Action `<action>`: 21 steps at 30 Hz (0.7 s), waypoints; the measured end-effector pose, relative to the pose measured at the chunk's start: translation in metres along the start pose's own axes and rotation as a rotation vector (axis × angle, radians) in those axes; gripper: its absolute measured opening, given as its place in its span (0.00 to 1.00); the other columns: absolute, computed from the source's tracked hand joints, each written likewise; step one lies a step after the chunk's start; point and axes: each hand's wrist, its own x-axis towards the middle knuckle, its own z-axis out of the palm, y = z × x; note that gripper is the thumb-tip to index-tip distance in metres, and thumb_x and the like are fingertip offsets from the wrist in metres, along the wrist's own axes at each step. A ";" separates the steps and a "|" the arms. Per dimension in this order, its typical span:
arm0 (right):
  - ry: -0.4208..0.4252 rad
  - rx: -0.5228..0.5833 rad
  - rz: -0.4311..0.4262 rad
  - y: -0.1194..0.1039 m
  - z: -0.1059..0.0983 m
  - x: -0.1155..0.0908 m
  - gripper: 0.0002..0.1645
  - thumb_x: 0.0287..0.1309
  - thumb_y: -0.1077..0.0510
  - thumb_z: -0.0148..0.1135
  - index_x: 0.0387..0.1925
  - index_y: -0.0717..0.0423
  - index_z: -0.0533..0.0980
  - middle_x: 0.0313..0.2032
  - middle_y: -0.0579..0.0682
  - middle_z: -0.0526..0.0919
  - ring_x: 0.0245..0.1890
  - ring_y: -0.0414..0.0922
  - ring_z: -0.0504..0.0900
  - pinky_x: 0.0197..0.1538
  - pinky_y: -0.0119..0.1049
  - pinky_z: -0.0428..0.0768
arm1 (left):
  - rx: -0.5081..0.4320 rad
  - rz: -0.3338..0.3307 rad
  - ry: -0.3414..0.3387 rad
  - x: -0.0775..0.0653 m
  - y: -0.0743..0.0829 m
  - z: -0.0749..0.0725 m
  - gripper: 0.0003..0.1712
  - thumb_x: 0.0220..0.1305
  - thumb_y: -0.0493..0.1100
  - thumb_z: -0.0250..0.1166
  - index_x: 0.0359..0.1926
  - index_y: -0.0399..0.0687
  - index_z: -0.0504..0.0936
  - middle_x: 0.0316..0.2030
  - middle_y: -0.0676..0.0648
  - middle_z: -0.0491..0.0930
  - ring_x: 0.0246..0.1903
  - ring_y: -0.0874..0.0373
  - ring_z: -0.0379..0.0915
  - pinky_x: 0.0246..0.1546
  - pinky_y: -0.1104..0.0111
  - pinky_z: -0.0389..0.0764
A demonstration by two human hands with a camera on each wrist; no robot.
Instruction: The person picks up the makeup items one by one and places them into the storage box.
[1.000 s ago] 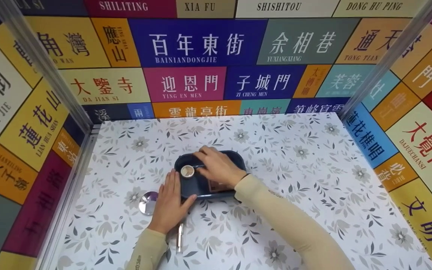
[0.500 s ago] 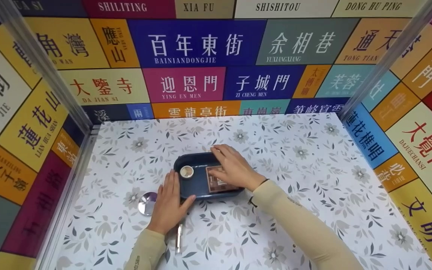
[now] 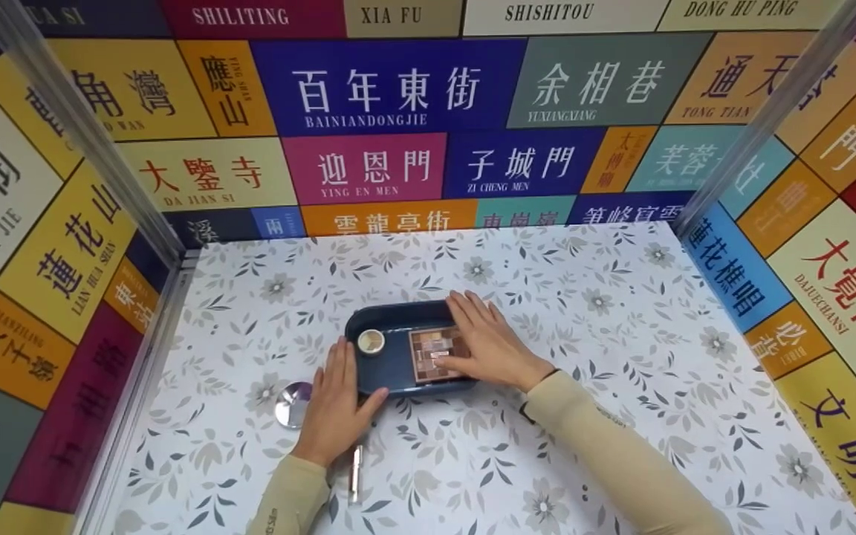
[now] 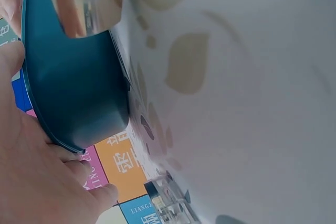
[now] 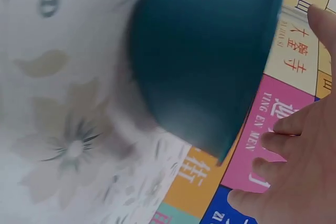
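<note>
here the left grip (image 3: 337, 407) lies straight-fingered against the dark-blue tray (image 3: 388, 374).

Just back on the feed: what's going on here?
A person's left grip rests open against the left end of a dark blue, rounded rectangular tray. Their right grip is open over its right end, partly hiding a rectangular brown multi-shade palette; contact is unclear. A round, cream-rimmed pot sits in the tray's left half. A round, silvery disc and a slim, silvery tube lie on the white floral table.
</note>
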 end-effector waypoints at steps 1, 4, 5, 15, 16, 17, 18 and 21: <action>-0.008 -0.001 0.004 0.002 0.001 -0.002 0.67 0.56 0.21 0.58 0.80 0.57 0.45 0.80 0.53 0.44 0.78 0.56 0.43 0.74 0.61 0.48 | -0.002 -0.004 -0.003 0.000 0.000 0.000 0.57 0.69 0.73 0.51 0.79 0.37 0.45 0.79 0.39 0.41 0.77 0.45 0.38 0.72 0.43 0.52; -0.030 0.008 0.028 0.005 0.003 -0.006 0.71 0.53 0.18 0.56 0.81 0.53 0.40 0.80 0.50 0.39 0.79 0.54 0.40 0.75 0.61 0.46 | -0.008 -0.015 -0.009 -0.001 0.001 -0.001 0.57 0.69 0.73 0.52 0.80 0.38 0.44 0.79 0.39 0.41 0.78 0.46 0.37 0.73 0.44 0.51; -0.032 0.013 0.033 0.007 0.004 -0.008 0.72 0.52 0.17 0.56 0.81 0.53 0.39 0.80 0.50 0.38 0.79 0.53 0.39 0.75 0.60 0.46 | -0.009 -0.018 -0.010 -0.001 0.001 -0.002 0.57 0.69 0.72 0.52 0.80 0.38 0.44 0.79 0.39 0.41 0.78 0.47 0.36 0.73 0.45 0.51; -0.069 0.075 0.018 0.016 0.014 -0.017 0.70 0.56 0.22 0.60 0.80 0.57 0.39 0.80 0.48 0.32 0.79 0.51 0.36 0.75 0.61 0.46 | -0.021 -0.032 -0.019 0.000 0.002 -0.001 0.56 0.69 0.68 0.57 0.80 0.39 0.44 0.80 0.40 0.40 0.78 0.50 0.32 0.73 0.44 0.48; -0.068 0.074 0.019 0.017 0.015 -0.018 0.70 0.55 0.22 0.60 0.80 0.57 0.39 0.80 0.48 0.32 0.79 0.51 0.35 0.75 0.61 0.46 | -0.021 -0.035 -0.019 -0.001 0.002 -0.002 0.56 0.69 0.69 0.56 0.80 0.39 0.44 0.80 0.40 0.40 0.78 0.50 0.31 0.74 0.45 0.48; -0.064 0.072 0.021 0.017 0.016 -0.019 0.71 0.55 0.22 0.60 0.80 0.58 0.39 0.80 0.48 0.32 0.79 0.51 0.36 0.75 0.61 0.46 | -0.021 -0.036 -0.020 -0.001 0.002 -0.002 0.56 0.69 0.69 0.55 0.80 0.39 0.43 0.80 0.40 0.40 0.78 0.51 0.31 0.74 0.46 0.48; -0.058 0.076 0.026 0.018 0.017 -0.020 0.71 0.55 0.22 0.60 0.80 0.58 0.39 0.80 0.48 0.32 0.79 0.51 0.36 0.75 0.60 0.45 | -0.021 -0.035 -0.021 -0.001 0.002 -0.002 0.56 0.69 0.70 0.54 0.80 0.39 0.43 0.80 0.40 0.40 0.78 0.50 0.31 0.74 0.45 0.48; -0.040 0.084 0.041 0.019 0.018 -0.023 0.72 0.54 0.23 0.62 0.80 0.57 0.38 0.80 0.48 0.32 0.79 0.51 0.37 0.75 0.60 0.46 | -0.015 -0.026 -0.013 -0.001 0.002 -0.002 0.57 0.69 0.72 0.52 0.80 0.38 0.44 0.79 0.39 0.40 0.78 0.47 0.34 0.73 0.44 0.50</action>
